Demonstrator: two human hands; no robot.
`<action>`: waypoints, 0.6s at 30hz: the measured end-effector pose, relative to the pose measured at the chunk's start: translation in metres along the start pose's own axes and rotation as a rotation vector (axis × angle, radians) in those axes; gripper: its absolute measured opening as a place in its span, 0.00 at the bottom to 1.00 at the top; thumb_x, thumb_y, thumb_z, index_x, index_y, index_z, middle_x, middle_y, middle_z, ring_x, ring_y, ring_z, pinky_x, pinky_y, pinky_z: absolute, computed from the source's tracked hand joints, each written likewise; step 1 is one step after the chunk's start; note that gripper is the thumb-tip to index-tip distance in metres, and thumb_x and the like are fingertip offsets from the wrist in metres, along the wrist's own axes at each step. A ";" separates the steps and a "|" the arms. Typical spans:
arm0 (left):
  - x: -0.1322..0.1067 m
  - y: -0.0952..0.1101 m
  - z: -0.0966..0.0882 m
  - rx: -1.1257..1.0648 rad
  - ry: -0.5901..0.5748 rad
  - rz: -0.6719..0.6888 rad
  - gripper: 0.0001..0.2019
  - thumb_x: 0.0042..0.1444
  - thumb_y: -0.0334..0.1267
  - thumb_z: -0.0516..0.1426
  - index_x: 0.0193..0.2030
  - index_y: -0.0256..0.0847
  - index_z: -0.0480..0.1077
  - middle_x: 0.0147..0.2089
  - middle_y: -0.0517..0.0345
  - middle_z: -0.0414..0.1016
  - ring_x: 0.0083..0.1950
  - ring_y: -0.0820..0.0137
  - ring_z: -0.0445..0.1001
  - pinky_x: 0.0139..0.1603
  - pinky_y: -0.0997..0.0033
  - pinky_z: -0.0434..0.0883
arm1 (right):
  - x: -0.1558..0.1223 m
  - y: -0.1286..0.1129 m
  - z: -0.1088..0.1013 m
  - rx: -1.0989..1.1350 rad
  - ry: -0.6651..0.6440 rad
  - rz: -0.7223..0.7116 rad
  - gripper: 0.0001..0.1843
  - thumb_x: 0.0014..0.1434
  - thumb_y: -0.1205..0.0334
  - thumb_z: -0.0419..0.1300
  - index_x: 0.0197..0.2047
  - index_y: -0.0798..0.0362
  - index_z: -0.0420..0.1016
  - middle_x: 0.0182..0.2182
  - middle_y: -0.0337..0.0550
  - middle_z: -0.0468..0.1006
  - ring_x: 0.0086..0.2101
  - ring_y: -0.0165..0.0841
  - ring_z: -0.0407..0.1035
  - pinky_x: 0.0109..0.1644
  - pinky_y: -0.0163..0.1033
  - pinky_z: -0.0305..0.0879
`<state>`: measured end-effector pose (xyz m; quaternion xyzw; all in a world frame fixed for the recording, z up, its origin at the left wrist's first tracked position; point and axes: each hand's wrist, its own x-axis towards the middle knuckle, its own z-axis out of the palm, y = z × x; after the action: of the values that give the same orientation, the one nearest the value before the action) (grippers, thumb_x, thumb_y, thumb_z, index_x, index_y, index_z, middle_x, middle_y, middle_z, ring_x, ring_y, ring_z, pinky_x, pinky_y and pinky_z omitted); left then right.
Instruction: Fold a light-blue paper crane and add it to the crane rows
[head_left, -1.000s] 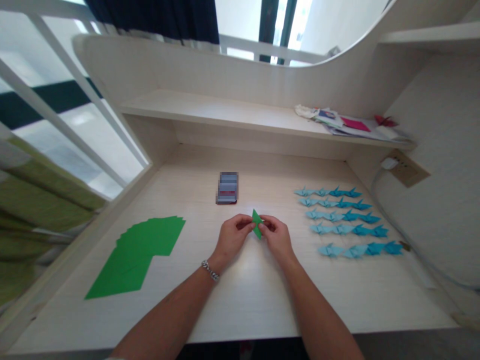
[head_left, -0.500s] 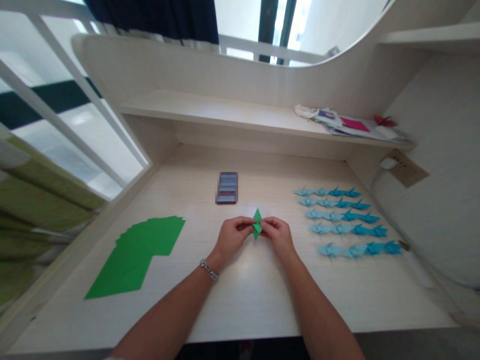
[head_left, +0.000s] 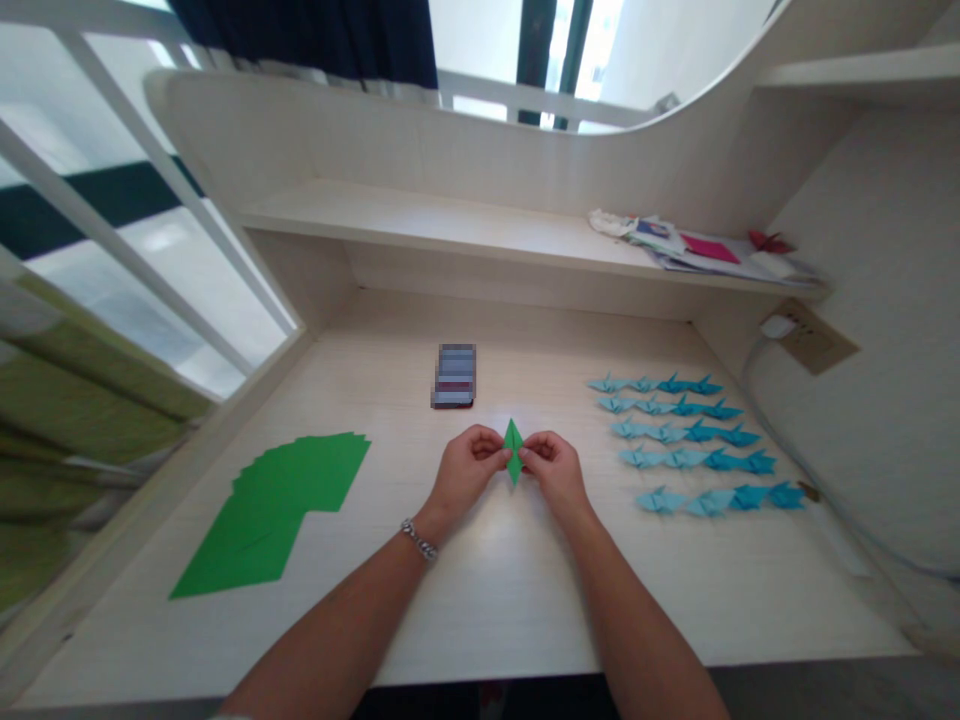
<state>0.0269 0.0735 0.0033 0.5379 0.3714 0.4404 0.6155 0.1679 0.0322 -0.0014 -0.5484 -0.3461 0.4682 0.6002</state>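
Observation:
A small green folded paper (head_left: 513, 440), shaped like a narrow diamond with a crease down its middle, is held upright over the desk. My left hand (head_left: 471, 462) pinches its left edge between thumb and fingers. On the opposite edge, my right hand (head_left: 553, 465) grips it the same way, thumb in front. To the left lies a fanned stack of flat green paper sheets (head_left: 277, 510). Several rows of folded paper cranes (head_left: 697, 460), pale blue to deeper blue, stand on the right side of the desk.
A phone (head_left: 454, 375) with a blurred screen lies beyond my hands. Papers and a pink sheet (head_left: 710, 248) rest on the shelf (head_left: 450, 225) above. A plug sits in the wall socket (head_left: 814, 335), its cable running down the right wall. Rails border the left.
The green paper's flaps have come together into a smoother, flatter diamond. Both hands keep their grip and have shifted only slightly.

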 end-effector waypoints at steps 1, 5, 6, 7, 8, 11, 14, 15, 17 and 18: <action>0.000 0.000 0.000 0.008 0.004 0.007 0.13 0.41 0.34 0.65 0.33 0.36 0.68 0.30 0.57 0.75 0.32 0.71 0.75 0.35 0.71 0.73 | 0.000 0.001 0.000 -0.003 -0.001 -0.006 0.12 0.41 0.60 0.66 0.29 0.54 0.69 0.22 0.36 0.73 0.24 0.31 0.68 0.28 0.36 0.66; -0.002 0.002 0.002 0.019 0.012 0.020 0.14 0.41 0.34 0.65 0.33 0.37 0.66 0.28 0.59 0.74 0.30 0.72 0.75 0.32 0.74 0.72 | 0.000 0.001 -0.002 -0.043 0.017 -0.077 0.12 0.41 0.62 0.65 0.29 0.53 0.67 0.22 0.34 0.71 0.24 0.30 0.67 0.29 0.35 0.65; -0.002 0.002 0.003 0.008 0.008 0.008 0.14 0.41 0.34 0.65 0.34 0.37 0.66 0.28 0.59 0.74 0.30 0.72 0.75 0.32 0.74 0.72 | 0.000 0.001 -0.002 -0.055 0.023 -0.097 0.13 0.41 0.63 0.65 0.30 0.52 0.66 0.22 0.34 0.70 0.24 0.29 0.67 0.29 0.34 0.65; -0.002 0.003 0.003 -0.006 0.004 -0.009 0.15 0.41 0.34 0.65 0.36 0.37 0.66 0.28 0.59 0.74 0.30 0.72 0.75 0.32 0.73 0.72 | 0.000 0.001 -0.002 -0.065 0.026 -0.112 0.13 0.41 0.63 0.65 0.31 0.52 0.65 0.23 0.34 0.70 0.24 0.29 0.67 0.29 0.34 0.64; -0.003 0.004 0.004 -0.019 -0.002 -0.028 0.17 0.41 0.35 0.65 0.38 0.37 0.66 0.28 0.59 0.75 0.30 0.71 0.75 0.33 0.72 0.72 | 0.000 0.000 -0.003 -0.075 0.024 -0.120 0.14 0.41 0.64 0.65 0.31 0.52 0.65 0.23 0.34 0.70 0.25 0.29 0.67 0.29 0.34 0.64; -0.002 0.004 0.005 -0.036 -0.028 -0.072 0.23 0.40 0.36 0.65 0.45 0.37 0.67 0.29 0.59 0.76 0.30 0.70 0.75 0.34 0.70 0.72 | -0.002 -0.001 -0.003 -0.133 0.010 -0.118 0.14 0.43 0.64 0.64 0.33 0.51 0.65 0.23 0.35 0.71 0.25 0.30 0.68 0.29 0.34 0.64; -0.001 0.002 0.003 0.015 -0.053 -0.080 0.17 0.43 0.39 0.64 0.41 0.36 0.71 0.29 0.58 0.75 0.30 0.70 0.74 0.33 0.72 0.71 | -0.004 0.000 -0.002 -0.209 -0.013 -0.115 0.14 0.45 0.63 0.63 0.37 0.51 0.66 0.23 0.36 0.73 0.24 0.31 0.68 0.28 0.34 0.63; -0.001 0.001 0.002 0.045 -0.062 -0.076 0.13 0.45 0.40 0.63 0.36 0.35 0.72 0.28 0.57 0.75 0.30 0.70 0.74 0.32 0.72 0.71 | -0.005 0.000 -0.001 -0.222 -0.024 -0.120 0.14 0.46 0.63 0.63 0.38 0.51 0.66 0.23 0.36 0.74 0.24 0.31 0.68 0.27 0.34 0.63; 0.000 -0.001 0.000 0.086 -0.074 -0.064 0.10 0.47 0.41 0.62 0.30 0.34 0.72 0.27 0.57 0.74 0.29 0.71 0.73 0.32 0.73 0.71 | -0.007 -0.001 0.000 -0.221 -0.047 -0.132 0.15 0.48 0.62 0.61 0.40 0.51 0.66 0.24 0.37 0.75 0.25 0.32 0.68 0.27 0.34 0.63; 0.000 -0.002 -0.001 0.095 -0.074 -0.053 0.10 0.48 0.41 0.61 0.30 0.34 0.73 0.27 0.58 0.74 0.30 0.71 0.72 0.32 0.73 0.71 | -0.009 -0.002 0.002 -0.209 -0.059 -0.140 0.15 0.49 0.62 0.60 0.42 0.50 0.66 0.25 0.37 0.75 0.26 0.32 0.69 0.28 0.34 0.63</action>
<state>0.0260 0.0739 0.0013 0.5726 0.3829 0.3855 0.6139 0.1640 0.0244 0.0020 -0.5683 -0.4480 0.4025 0.5606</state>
